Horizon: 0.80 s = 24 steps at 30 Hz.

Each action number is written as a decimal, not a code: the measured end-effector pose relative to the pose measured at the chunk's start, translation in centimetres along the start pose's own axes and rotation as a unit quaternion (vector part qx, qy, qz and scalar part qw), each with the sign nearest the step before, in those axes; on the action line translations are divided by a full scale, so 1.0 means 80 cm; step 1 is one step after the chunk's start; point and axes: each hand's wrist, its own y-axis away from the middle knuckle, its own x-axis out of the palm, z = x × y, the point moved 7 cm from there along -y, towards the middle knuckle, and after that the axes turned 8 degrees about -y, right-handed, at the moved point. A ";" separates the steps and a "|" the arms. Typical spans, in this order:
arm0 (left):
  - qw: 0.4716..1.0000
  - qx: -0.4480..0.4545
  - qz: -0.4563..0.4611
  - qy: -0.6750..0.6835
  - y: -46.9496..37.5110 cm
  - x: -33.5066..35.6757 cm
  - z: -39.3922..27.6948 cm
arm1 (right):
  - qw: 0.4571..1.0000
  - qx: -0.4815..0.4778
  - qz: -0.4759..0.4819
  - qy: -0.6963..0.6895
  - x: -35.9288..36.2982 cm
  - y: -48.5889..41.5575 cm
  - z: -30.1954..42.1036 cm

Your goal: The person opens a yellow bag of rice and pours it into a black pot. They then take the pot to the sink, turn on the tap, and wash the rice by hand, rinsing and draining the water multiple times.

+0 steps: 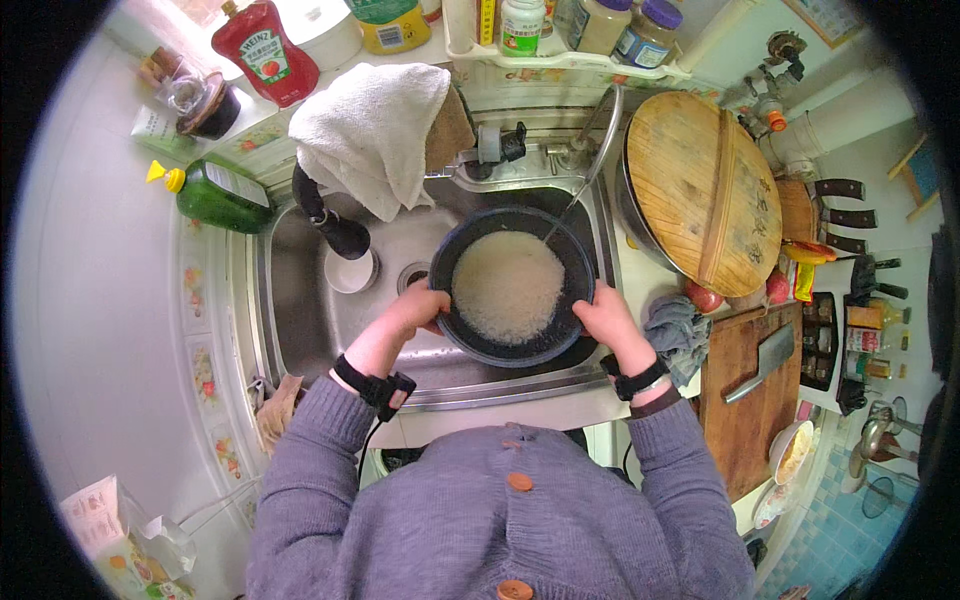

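A dark round pot (pixel 514 360) is held over the right part of a stainless steel sink (pixel 315 330). Inside it lies white rice (pixel 510 289) in water. Both hands grip the pot's rim: my left hand (pixel 418 306) at its left side, my right hand (pixel 606 316) at its right. The fingers under the rim are hidden. A thin stream of water runs into the pot from the clear hose (pixel 609 135) at the faucet. Left of the pot, a small white bowl (pixel 351 273) sits in the sink near the drain (pixel 413 277).
A black spout (pixel 346 236) and a white towel (pixel 375 127) hang over the sink's back left. A green bottle (pixel 225 196) stands left. On the right are a wooden lid (pixel 682 195) on a wok, a grey cloth (pixel 677 337), and a cleaver (pixel 766 360) on a cutting board (pixel 724 442).
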 end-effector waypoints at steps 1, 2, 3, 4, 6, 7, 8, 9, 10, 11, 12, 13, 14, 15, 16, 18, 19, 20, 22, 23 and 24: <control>1.000 0.004 0.016 0.018 0.002 0.012 0.002 | 1.000 0.028 0.010 -0.009 -0.006 0.003 -0.010; 0.999 0.010 0.025 0.026 0.001 0.024 0.002 | 1.000 0.019 0.011 -0.003 -0.016 0.005 -0.011; 1.000 -0.001 0.023 0.021 -0.002 0.029 0.002 | 1.000 0.023 0.005 0.004 -0.027 0.004 -0.012; 0.999 -0.001 0.037 0.021 -0.007 0.036 -0.002 | 1.000 0.026 -0.001 0.012 -0.038 0.001 -0.010; 0.998 -0.026 0.046 0.041 -0.016 0.037 -0.008 | 0.998 0.049 0.002 0.029 -0.048 -0.008 0.000; 0.997 -0.025 0.045 0.049 -0.018 0.033 -0.012 | 0.999 0.025 -0.009 0.025 -0.051 -0.013 0.013; 0.997 -0.027 0.042 0.054 -0.019 0.027 -0.014 | 0.999 0.018 -0.018 0.037 -0.050 -0.017 0.024; 0.997 -0.027 0.045 0.058 -0.018 0.023 -0.014 | 0.998 0.011 -0.026 0.048 -0.048 -0.019 0.035; 0.997 -0.023 0.036 0.059 -0.015 0.016 -0.012 | 0.999 -0.004 -0.024 0.038 -0.043 -0.018 0.045; 0.997 -0.024 0.028 0.069 -0.012 0.013 -0.008 | 0.996 -0.041 -0.032 0.070 -0.042 -0.015 0.058; 0.996 -0.018 0.023 0.079 -0.007 0.012 -0.003 | 0.991 -0.077 -0.041 0.101 -0.042 -0.009 0.069; 0.995 -0.015 0.025 0.094 -0.003 0.015 0.003 | 0.987 -0.079 -0.041 0.132 -0.040 -0.005 0.071; 0.995 -0.045 0.041 0.082 -0.001 0.023 0.012 | 0.990 -0.052 -0.017 0.130 -0.041 -0.001 0.066; 0.994 -0.046 0.053 0.080 0.001 0.031 0.015 | 0.993 -0.043 -0.010 0.112 -0.043 0.003 0.062; 0.994 -0.050 0.054 0.077 0.001 0.038 0.017 | 0.995 -0.026 0.003 0.094 -0.046 0.005 0.055; 0.994 -0.057 0.066 0.068 -0.001 0.050 0.016 | 0.997 0.003 0.022 0.067 -0.051 0.005 0.041; 0.994 -0.040 0.056 0.079 -0.001 0.051 0.011 | 0.998 0.015 0.027 0.058 -0.053 0.003 0.034; 0.995 -0.029 0.050 0.087 0.000 0.051 0.006 | 0.998 0.029 0.008 0.052 -0.056 0.002 0.027; 0.997 0.002 0.029 0.067 0.003 0.047 -0.003 | 0.997 -0.070 0.001 0.020 -0.053 -0.001 0.037; 0.997 0.006 0.020 0.073 0.006 0.045 -0.005 | 0.993 -0.117 -0.010 -0.007 -0.051 -0.001 0.043; 0.996 0.026 0.002 0.080 0.008 0.042 -0.008 | 0.992 -0.122 -0.025 0.005 -0.051 0.000 0.042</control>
